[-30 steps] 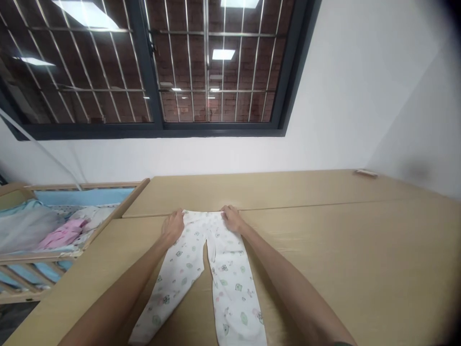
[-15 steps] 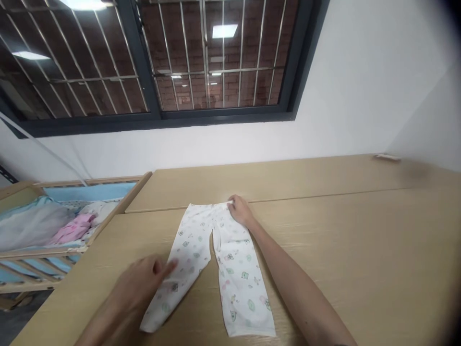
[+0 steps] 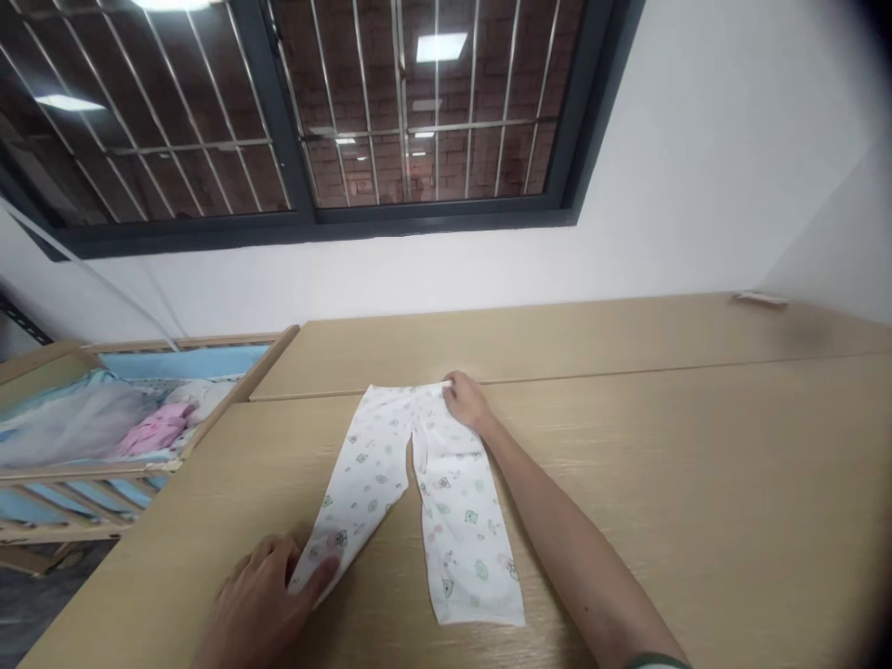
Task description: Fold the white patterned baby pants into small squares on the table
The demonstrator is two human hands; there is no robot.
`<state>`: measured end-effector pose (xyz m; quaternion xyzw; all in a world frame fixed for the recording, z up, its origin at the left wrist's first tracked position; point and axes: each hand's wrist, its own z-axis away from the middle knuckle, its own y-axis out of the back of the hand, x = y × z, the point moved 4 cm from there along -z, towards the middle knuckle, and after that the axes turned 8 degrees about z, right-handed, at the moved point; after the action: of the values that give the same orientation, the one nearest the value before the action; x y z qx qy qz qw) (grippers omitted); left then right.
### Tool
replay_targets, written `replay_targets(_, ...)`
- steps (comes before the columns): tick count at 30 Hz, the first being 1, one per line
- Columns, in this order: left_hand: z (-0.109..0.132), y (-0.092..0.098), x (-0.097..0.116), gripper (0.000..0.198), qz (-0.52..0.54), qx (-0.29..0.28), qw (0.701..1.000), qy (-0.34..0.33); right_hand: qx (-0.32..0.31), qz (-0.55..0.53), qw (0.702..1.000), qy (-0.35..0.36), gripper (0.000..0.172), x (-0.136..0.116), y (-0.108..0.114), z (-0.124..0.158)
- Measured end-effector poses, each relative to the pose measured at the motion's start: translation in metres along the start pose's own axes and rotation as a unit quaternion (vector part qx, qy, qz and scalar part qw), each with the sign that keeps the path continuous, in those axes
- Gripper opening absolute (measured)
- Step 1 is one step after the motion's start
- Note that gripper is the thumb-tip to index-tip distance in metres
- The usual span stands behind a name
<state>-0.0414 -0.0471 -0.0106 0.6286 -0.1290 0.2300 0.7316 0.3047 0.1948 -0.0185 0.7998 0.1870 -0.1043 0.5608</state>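
A pair of small white trousers [image 3: 460,492] with a pale green and pink print lies spread on the wooden table, waistband away from me and legs toward me. My right hand [image 3: 465,401] is closed on the right corner of the waistband, its fingertips partly hidden. Down at the cuff of the left trouser leg, my left hand [image 3: 268,590] rests with its thumb lying over the cloth. Its other fingers are apart from the thumb, along the outer edge of the leg. That hand covers part of the cuff.
The wide wooden table [image 3: 662,483] has a seam running across it. At left stands a wooden cot [image 3: 271,362] with blue lining, bedding and a pink cloth [image 3: 159,429]. Behind are a white wall and a barred window [image 3: 432,223]. A small flat object [image 3: 759,298] lies at the back right.
My left hand has moved down along the left trouser leg to its cuff and its thumb and fingers have spread. My right hand stays at the waistband. The view has shifted slightly.
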Motion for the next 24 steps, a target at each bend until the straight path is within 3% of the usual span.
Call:
replay_targets(3,0.002,-0.003,0.001,0.049,0.117,0.023,0.993,-0.028,0.004,-0.003,1.0,0.003,0.021,0.001,-0.001,0.0)
replay_targets(7,0.004,-0.002,0.0,0.06,0.28,0.057,0.958,-0.004,0.008,-0.001,1.0,0.009,0.02,0.001,-0.002,0.0)
replay_targets(9,0.004,0.001,0.002,0.062,0.303,0.113,0.946,-0.017,0.009,0.0,1.0,0.011,0.02,0.001,-0.002,0.0)
replay_targets(12,0.006,0.008,0.008,0.058,0.276,0.215,0.932,-0.089,0.008,0.0,1.0,0.012,0.021,0.0,-0.002,0.0)
replay_targets(14,0.005,0.007,0.013,0.053,0.27,0.2,0.935,-0.109,0.008,-0.001,1.0,0.013,0.021,0.001,-0.002,0.0)
replay_targets(17,0.004,0.004,0.019,0.055,0.291,0.16,0.94,-0.083,0.008,-0.003,1.0,0.013,0.021,0.001,-0.002,0.0)
replay_targets(19,0.006,0.005,0.025,0.055,0.342,0.153,0.925,-0.059,0.008,-0.004,1.0,0.013,0.022,0.001,-0.002,0.0)
replay_targets(21,0.008,0.003,0.031,0.049,0.47,0.126,0.873,-0.009,0.009,-0.005,1.0,0.013,0.022,0.001,-0.002,0.0)
replay_targets(24,0.015,-0.006,0.037,0.035,0.674,0.071,0.725,0.127,0.009,-0.01,1.0,0.014,0.022,0.001,-0.003,-0.001)
